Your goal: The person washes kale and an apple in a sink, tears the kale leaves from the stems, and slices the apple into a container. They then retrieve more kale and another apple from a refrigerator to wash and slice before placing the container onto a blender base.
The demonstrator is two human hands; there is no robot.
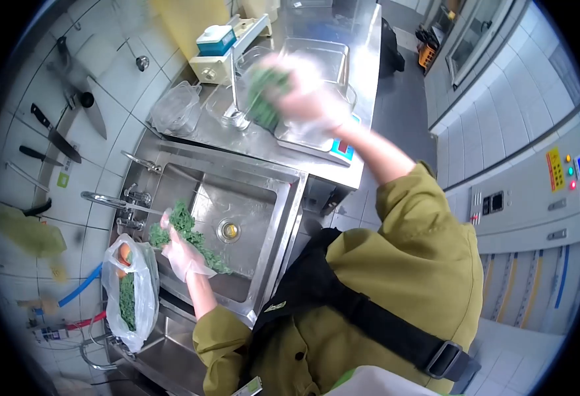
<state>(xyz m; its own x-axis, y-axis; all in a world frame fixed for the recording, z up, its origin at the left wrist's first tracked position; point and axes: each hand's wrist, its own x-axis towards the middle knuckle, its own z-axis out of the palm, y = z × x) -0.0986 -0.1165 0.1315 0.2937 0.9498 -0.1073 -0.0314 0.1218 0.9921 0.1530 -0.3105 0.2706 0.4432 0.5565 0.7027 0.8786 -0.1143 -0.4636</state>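
Note:
My left hand (185,255), in a thin clear glove, is closed on a bunch of curly kale (185,221) inside the steel sink (250,198). The kale is just below the tap (102,199), and its lower leaves hang toward the drain. My right hand (306,92), also gloved and smeared by motion, grips more green leaves (267,92), which look like kale. It is above the steel counter, over a digital scale (342,148) and near a metal tray (326,53). The right fingertips are blurred.
A plastic bag (148,287) with more kale and something orange stands on the sink's left edge. Clear plastic containers (176,109) sit behind the sink near a white-and-teal device (215,41). Knives (56,135) hang on the tiled wall. A second basin (171,353) lies nearer me.

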